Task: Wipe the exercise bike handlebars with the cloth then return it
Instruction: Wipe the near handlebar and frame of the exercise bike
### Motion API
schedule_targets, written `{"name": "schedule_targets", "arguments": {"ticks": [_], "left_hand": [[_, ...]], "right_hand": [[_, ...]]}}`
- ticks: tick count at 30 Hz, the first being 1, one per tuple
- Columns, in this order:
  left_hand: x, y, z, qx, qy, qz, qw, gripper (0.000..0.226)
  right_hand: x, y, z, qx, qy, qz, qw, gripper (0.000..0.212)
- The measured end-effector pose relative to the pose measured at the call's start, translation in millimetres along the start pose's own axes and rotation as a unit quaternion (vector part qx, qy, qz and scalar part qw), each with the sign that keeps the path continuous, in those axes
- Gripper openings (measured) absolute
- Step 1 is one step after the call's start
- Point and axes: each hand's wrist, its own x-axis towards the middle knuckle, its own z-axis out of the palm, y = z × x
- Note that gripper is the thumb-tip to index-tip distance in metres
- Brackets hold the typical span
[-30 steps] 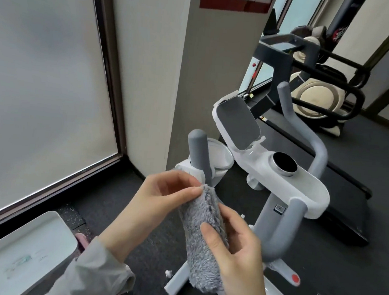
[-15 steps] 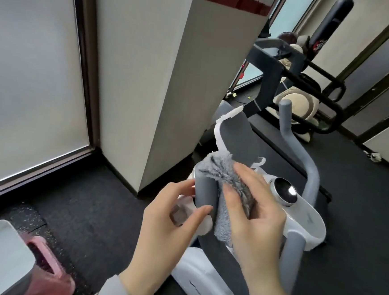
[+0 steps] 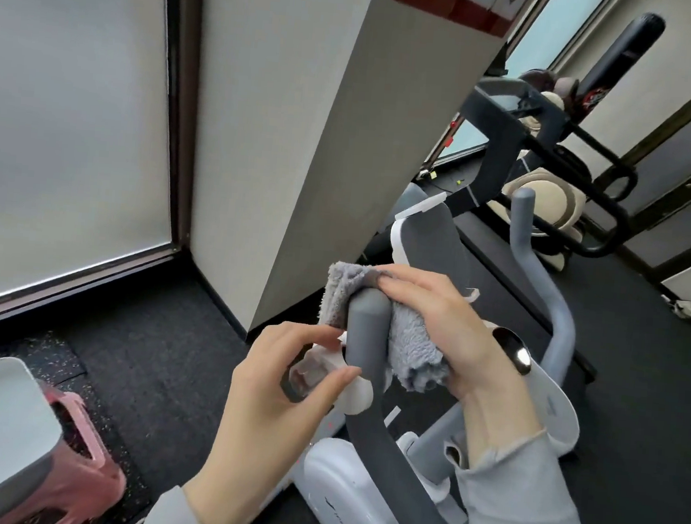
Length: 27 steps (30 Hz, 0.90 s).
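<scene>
Pressing a soft, light grey cloth (image 3: 408, 341) around the handlebar (image 3: 365, 333) tip at frame centre, the right hand (image 3: 450, 328) clenches it; bunched, it should grip easily. The left hand (image 3: 284, 385), fingers loosely curled, grasps nothing.

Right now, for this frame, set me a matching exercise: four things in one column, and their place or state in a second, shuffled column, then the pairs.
Things:
1. fluffy grey cloth
2. left hand
3. pink plastic stool
4. round shiny black knob

Place or state:
A. on the white console, right of the right hand
B. draped over the top of the near grey padded handlebar
C. on the dark floor, lower left
D. fingers at the small white fitting beside the handlebar

Pairs: 1-B, 2-D, 3-C, 4-A
</scene>
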Motion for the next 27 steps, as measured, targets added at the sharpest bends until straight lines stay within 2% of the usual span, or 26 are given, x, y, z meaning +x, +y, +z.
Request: {"name": "schedule_targets", "arguments": {"ticks": [4,8,11,15,19,22,27], "left_hand": [[-2,-2,-2,0.015,0.001,0.002,1.0,0.027],[-3,-2,-3,0.026,-0.017,-0.001,1.0,0.035],[-5,-2,-4,0.015,-0.048,0.0,0.999,0.043],[-6,-2,-5,0.022,-0.072,0.019,0.997,0.049],[-6,-3,-7,0.018,-0.08,0.031,0.996,0.048],[-6,-2,-9,0.019,-0.08,0.034,0.996,0.046],[-5,-4,-14,0.02,-0.097,0.04,0.994,0.045]], "right_hand": [[-16,18,1,0.027,0.06,-0.041,0.997,0.027],[-45,39,12,0.002,0.172,-0.095,0.981,0.028],[-66,53,26,-0.078,0.262,-0.166,0.948,0.027],[-79,63,54,-0.145,0.323,-0.26,0.898,0.032],[-60,41,68,-0.196,0.317,-0.32,0.871,0.025],[-53,33,68,-0.268,0.306,-0.323,0.855,0.028],[-76,56,66,-0.285,0.291,-0.284,0.868,0.029]]}}
